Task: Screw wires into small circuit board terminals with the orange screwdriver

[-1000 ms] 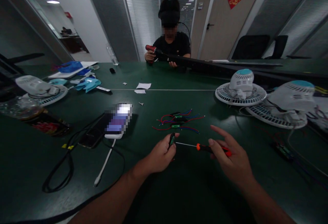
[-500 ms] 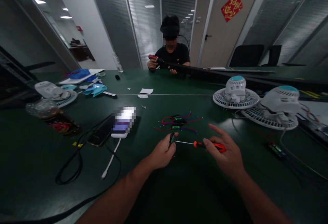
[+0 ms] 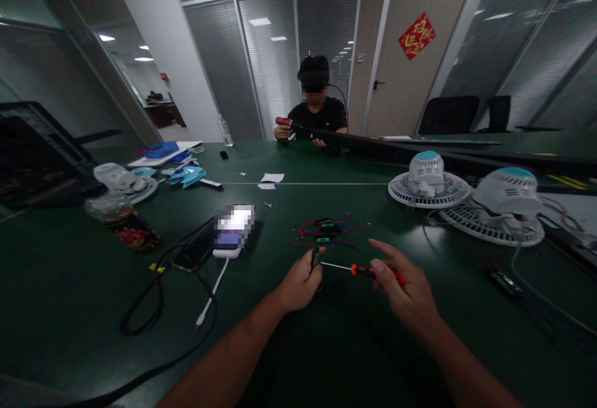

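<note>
My left hand (image 3: pixel 301 280) pinches a small green circuit board (image 3: pixel 316 257) on edge between thumb and fingers. In my right hand (image 3: pixel 405 283) is a screwdriver (image 3: pixel 364 271) with an orange and black handle, held by thumb and fingers while the index finger stretches out. Its thin metal shaft points left, and the tip is at the circuit board's side; whether it touches cannot be made out. Just beyond my hands lie several similar green boards (image 3: pixel 323 240) with red and blue wires.
A phone (image 3: pixel 228 240) on a white charger, a dark phone (image 3: pixel 193 254), cables and a bottle (image 3: pixel 133 227) lie left. White fan parts (image 3: pixel 428 187) and another wired board (image 3: pixel 506 283) are on the right. Across the table (image 3: pixel 252 358), a person (image 3: pixel 317 112) holds a red-and-black tool (image 3: pixel 283 123).
The view has tilted up slightly, so things sit lower in the picture. My right index finger and its grip on the screwdriver handle have shifted a little; the tip stays by the board.
</note>
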Motion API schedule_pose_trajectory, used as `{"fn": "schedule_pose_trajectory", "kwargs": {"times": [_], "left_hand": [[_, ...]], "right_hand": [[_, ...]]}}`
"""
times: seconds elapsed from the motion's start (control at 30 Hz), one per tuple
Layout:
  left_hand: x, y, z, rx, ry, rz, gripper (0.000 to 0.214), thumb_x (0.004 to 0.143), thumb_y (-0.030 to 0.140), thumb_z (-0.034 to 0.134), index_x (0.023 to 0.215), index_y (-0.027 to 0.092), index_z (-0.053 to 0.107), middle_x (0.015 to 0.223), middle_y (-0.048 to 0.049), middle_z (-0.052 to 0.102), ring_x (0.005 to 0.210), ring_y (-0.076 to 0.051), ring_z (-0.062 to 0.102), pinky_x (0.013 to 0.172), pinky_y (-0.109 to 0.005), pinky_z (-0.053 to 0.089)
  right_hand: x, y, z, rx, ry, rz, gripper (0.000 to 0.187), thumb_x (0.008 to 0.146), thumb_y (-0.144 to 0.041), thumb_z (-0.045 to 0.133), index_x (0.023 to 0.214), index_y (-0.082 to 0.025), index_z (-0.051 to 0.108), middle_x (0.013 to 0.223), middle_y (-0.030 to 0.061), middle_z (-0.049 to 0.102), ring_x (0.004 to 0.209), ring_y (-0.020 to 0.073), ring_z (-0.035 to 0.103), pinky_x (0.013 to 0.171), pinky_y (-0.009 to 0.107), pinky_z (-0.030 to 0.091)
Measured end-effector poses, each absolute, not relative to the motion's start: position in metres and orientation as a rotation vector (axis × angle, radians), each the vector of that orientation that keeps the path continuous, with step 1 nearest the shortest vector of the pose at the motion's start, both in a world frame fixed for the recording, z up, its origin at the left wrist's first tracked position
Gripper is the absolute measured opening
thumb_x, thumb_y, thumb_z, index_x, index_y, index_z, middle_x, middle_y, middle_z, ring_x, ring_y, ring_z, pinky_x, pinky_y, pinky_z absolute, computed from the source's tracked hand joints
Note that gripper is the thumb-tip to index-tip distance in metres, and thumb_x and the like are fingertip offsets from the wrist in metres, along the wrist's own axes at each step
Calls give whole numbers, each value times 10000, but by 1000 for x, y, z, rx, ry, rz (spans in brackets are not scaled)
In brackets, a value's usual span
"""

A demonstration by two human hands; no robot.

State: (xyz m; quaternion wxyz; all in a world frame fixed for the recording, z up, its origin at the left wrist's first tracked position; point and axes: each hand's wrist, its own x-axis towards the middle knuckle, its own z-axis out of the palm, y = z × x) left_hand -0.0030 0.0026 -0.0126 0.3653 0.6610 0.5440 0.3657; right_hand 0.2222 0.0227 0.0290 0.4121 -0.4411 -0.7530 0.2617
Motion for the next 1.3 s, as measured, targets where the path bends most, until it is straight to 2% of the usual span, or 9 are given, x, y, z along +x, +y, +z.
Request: {"fn": "schedule_pose_trajectory", "kwargs": {"times": [0.33,0.57,0.83,1.3], "left_hand": [[-3,2,-11,1682,1409,945,457,934,296,358,1341,97,417,719,13,502,669,-153,480,717,-304,425],[-3,1,-10,1635,1440,927,456,940,302,359,1351,110,399,734,8,501,706,-158,505,713,-294,427],[-5,1,-13,1696,1425,879,453,949,333,347,1346,120,396,744,6,509,693,-156,511,722,-298,418],[-2,-1,-7,1618,1448,876,491,935,320,361,1372,96,361,688,9,523,606,-151,496,609,-276,417]], "right_hand": [[220,25,31,-1181,-1908,684,393,933,-364,444,1170,-115,636,448,-43,564,384,137,562,409,243,426],[219,23,31,-1147,-1958,693,376,913,-339,482,1213,-144,599,552,-23,636,429,130,604,456,245,469],[227,25,28,-1054,-2037,587,365,863,-306,546,1207,-185,565,625,-37,606,515,126,580,526,258,441],[229,22,32,-1060,-2053,596,371,844,-287,595,1202,-221,518,716,-15,677,513,118,601,484,240,452]]}}
